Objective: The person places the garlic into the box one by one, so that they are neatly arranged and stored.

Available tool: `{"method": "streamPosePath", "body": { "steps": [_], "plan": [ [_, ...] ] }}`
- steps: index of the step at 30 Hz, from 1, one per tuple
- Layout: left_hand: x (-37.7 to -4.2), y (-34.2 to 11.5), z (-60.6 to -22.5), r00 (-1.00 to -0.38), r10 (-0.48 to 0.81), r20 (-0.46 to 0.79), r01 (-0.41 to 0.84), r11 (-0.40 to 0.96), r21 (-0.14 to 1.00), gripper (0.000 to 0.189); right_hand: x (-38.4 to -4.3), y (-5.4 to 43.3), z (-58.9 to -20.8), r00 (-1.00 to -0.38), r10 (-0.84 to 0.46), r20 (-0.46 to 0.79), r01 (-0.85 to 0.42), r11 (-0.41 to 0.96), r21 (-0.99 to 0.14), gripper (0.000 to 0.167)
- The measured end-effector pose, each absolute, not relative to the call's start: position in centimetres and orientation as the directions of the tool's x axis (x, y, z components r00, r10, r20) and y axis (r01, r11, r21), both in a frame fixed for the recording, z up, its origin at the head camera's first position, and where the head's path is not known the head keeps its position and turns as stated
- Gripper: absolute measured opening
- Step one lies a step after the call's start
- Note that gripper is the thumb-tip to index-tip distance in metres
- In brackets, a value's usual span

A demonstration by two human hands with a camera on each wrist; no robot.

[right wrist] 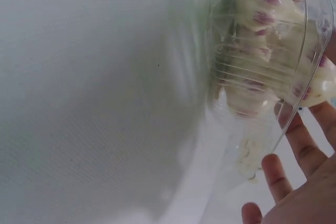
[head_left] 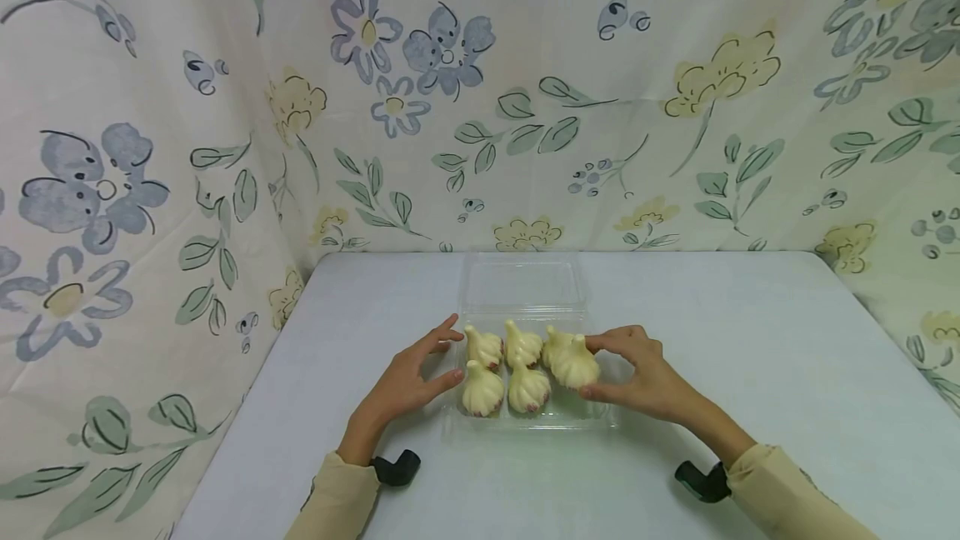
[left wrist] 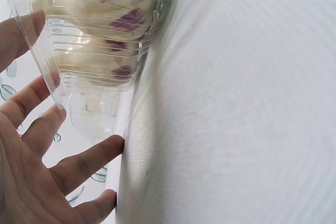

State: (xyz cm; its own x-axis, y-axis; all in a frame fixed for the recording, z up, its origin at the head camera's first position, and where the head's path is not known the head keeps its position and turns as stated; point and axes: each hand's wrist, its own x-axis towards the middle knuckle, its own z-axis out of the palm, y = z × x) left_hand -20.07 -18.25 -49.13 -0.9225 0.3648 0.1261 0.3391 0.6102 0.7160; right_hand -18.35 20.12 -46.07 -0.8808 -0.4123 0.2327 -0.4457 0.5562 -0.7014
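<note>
A clear plastic clamshell container sits on the table with its lid folded back. Pale garlic bulbs with purple marks lie in it in two rows, among them a front-left bulb and a front-middle bulb. Over the container's right side, my right hand pinches another garlic bulb between thumb and fingers; it partly covers a bulb behind it. At the left wall, my left hand has its fingers spread, with thumb and fingertips against the container's rim.
A white cloth-covered table holds the container near its middle. Behind and on both sides hangs a floral curtain. Black straps with small dark devices sit at the left wrist and right wrist.
</note>
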Motion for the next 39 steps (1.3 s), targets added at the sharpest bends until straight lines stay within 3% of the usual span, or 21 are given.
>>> {"method": "streamPosePath", "body": {
  "steps": [7,15,23,39],
  "plan": [
    [-20.1,-18.4,-49.4,-0.924,0.361,0.124,0.335,0.61,0.718,0.078,-18.3,19.5,-46.3,-0.834,-0.452,0.318,-0.545,0.582,-0.603,0.06],
    [-19.9,-18.5,-49.4,-0.923,0.359,0.136,0.341,0.604,0.72,0.079,-17.9,18.9,-46.2,-0.847,-0.431,0.312,-0.53,0.63,-0.567,0.059],
    [-19.8,-18.4,-49.2,-0.92,0.366,0.14,0.348,0.597,0.723,0.078,-17.5,18.6,-46.1,-0.869,-0.428,0.249,-0.488,0.657,-0.574,0.06],
    [-20.0,-18.3,-49.2,-0.918,0.367,0.147,0.354,0.597,0.72,0.074,-17.9,18.1,-46.0,-0.842,-0.5,0.204,-0.514,0.628,-0.584,0.051]
  ]
}}
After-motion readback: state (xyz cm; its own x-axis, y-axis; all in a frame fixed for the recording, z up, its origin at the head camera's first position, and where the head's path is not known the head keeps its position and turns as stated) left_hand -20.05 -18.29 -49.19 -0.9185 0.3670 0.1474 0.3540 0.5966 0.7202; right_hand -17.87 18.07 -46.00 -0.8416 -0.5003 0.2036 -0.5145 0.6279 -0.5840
